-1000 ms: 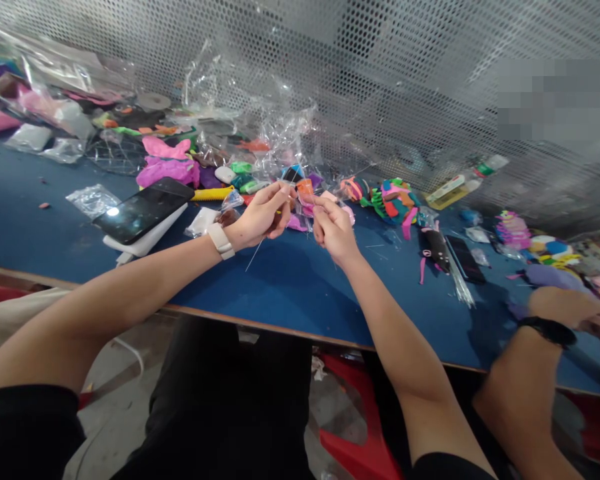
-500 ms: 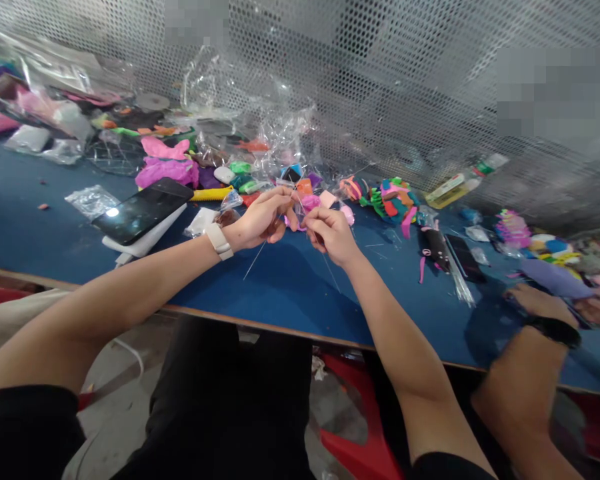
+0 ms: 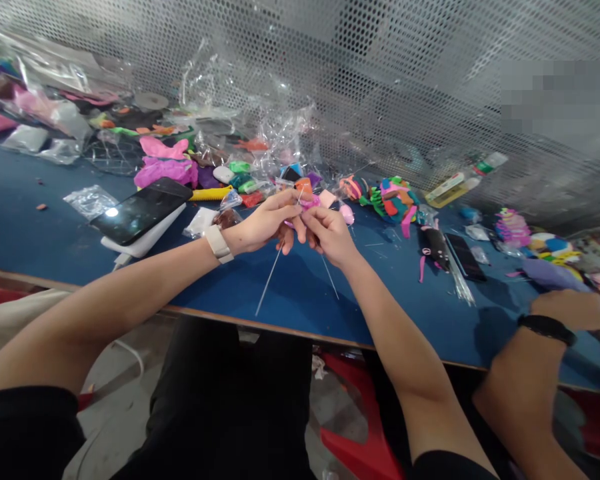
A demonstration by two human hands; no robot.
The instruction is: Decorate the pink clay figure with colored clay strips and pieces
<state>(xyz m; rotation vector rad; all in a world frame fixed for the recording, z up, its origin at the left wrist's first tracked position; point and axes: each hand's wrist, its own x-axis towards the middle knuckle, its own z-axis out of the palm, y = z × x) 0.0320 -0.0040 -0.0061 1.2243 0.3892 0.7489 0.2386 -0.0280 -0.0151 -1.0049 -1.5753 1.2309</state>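
Above the blue table (image 3: 300, 303), my two hands meet at the fingertips. My left hand (image 3: 270, 223), with a pale wristband (image 3: 218, 244) behind it, is closed on a thin metal wire (image 3: 269, 283) that slants down toward the table's front edge. The fingers of my right hand (image 3: 333, 235) pinch a second thin wire (image 3: 331, 276), whose end hangs below the palm. Where the wires meet is mostly hidden by my fingers. Just behind the fingertips lie a pink clay piece (image 3: 326, 198) and an orange block (image 3: 303, 186).
A phone (image 3: 145, 210) lies at the left on a white object. Clear plastic wrappers (image 3: 280, 127) and colourful clay fill the back. To the right are a clay-covered shape (image 3: 396, 200), a bottle (image 3: 465, 180), a bundle of wires (image 3: 459, 277) and another person's arm (image 3: 525, 360).
My left hand has turned and come closer to the right one. Its wire has swung right and reaches lower. The other person's hand at the right has moved up.
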